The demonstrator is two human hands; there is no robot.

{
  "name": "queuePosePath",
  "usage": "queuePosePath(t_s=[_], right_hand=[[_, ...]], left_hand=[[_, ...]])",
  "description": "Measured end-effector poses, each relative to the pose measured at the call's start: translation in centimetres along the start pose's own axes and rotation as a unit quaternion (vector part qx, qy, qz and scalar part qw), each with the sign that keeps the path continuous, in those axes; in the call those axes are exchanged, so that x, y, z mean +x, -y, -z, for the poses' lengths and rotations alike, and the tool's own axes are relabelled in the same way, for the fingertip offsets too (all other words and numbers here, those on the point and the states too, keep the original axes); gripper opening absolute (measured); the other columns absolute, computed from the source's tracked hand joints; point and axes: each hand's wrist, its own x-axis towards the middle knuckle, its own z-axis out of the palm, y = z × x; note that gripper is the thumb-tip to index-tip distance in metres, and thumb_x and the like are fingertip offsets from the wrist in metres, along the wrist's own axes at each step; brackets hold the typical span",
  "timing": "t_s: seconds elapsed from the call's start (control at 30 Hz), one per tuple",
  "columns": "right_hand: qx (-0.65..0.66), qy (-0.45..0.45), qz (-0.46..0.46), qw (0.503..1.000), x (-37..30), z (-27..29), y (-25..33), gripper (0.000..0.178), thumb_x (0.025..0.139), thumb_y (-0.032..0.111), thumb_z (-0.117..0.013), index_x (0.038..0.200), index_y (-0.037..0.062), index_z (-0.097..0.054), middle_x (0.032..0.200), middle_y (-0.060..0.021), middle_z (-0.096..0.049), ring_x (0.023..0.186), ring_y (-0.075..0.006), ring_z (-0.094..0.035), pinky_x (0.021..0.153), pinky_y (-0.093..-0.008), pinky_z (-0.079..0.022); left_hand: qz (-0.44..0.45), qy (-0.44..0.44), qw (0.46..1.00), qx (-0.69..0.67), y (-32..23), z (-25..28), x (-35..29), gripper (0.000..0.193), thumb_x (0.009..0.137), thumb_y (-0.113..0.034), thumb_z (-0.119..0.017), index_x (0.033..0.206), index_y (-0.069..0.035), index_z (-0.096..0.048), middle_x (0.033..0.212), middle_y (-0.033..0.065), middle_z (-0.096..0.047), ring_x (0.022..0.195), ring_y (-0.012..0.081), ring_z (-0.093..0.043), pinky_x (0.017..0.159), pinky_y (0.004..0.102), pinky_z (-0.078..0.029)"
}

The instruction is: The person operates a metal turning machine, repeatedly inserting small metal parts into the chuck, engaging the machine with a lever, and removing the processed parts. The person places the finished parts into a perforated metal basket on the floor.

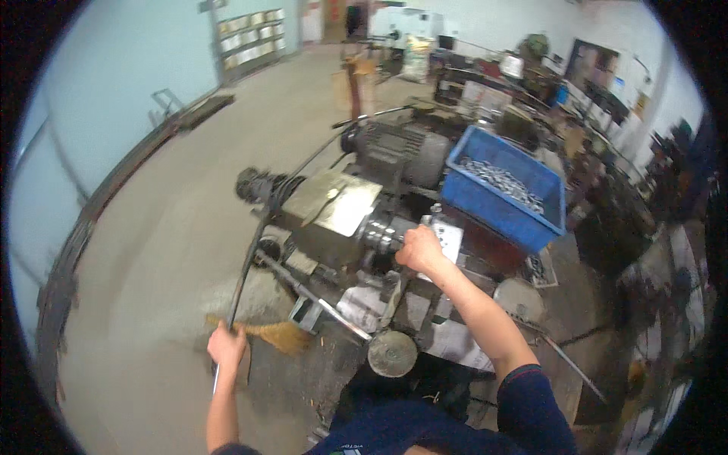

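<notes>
My left hand (227,345) is closed around the lower end of a long metal lever (247,269) that slants up to the machine. My right hand (421,249) is at the right end of the shiny spindle (381,233), its fingers curled in. What those fingers hold, if anything, is hidden behind the hand. The spindle comes out of a small lathe-like machine (322,235) with a bright metal top plate (334,201). Beside my right hand lies a white sheet or plate with dark spots (449,241).
A blue crate (547,221) of small metal parts stands right of the grey motor (402,155). Below the spindle, a metal bar (315,297) slopes toward a round disc (393,354). A straw broom (277,334) lies near my left hand. Cluttered machinery fills the right side.
</notes>
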Motion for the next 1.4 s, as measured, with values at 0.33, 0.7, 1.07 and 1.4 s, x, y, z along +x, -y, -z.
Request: queuePosePath(t_s=[0.33, 0.7, 1.07, 1.4], right_hand=[[-0.023, -0.276, -0.072, 0.958, -3.0, 9.4, -15.7, 0.055, 0.053, 0.014, -0.062, 0.108, 0.0069, -0.059, 0.121, -0.0187, -0.045, 0.107, -0.0367, -0.043, 0.090, -0.0409, -0.041], [0.173, -0.175, -0.166, 0.955, -23.1, 5.7, -20.3, 0.043, 0.057, 0.014, -0.058, 0.099, 0.0059, -0.063, 0.104, -0.0149, -0.060, 0.095, -0.0311, -0.058, 0.080, -0.0355, -0.047], [0.029, -0.037, -0.660, 0.750, -62.1, -4.3, -23.0, 0.027, 0.062, 0.024, -0.058, 0.080, 0.0059, -0.067, 0.089, -0.0172, -0.064, 0.086, -0.0312, -0.061, 0.078, -0.0369, -0.049], [0.035, 0.101, -0.755, 0.647, -62.6, -9.6, -20.6, 0.036, 0.069, 0.029, -0.056, 0.090, 0.0011, -0.064, 0.096, -0.0210, -0.062, 0.091, -0.0332, -0.061, 0.082, -0.0385, -0.048]], left_hand=[[-0.141, 0.007, 0.985, 0.098, -2.5, 0.6, 1.7, 0.036, 0.071, -0.031, -0.064, 0.087, 0.001, -0.057, 0.076, 0.0192, -0.062, 0.073, 0.0364, -0.060, 0.065, 0.0433, -0.048], [-0.502, 0.106, 0.852, -0.103, -17.6, 2.4, -2.9, 0.033, 0.077, -0.023, -0.062, 0.105, -0.006, -0.060, 0.080, 0.0148, -0.064, 0.070, 0.0311, -0.061, 0.065, 0.0393, -0.046], [-0.432, 0.314, 0.831, -0.158, -20.9, -11.5, -1.6, 0.016, 0.077, -0.012, -0.059, 0.086, 0.001, -0.059, 0.068, 0.0159, -0.061, 0.062, 0.0269, -0.059, 0.062, 0.0339, -0.045], [-0.419, 0.279, 0.827, -0.251, -21.6, -9.6, -3.1, 0.018, 0.082, -0.014, -0.059, 0.085, 0.004, -0.059, 0.067, 0.0094, -0.060, 0.062, 0.0147, -0.056, 0.061, 0.0284, -0.045]])
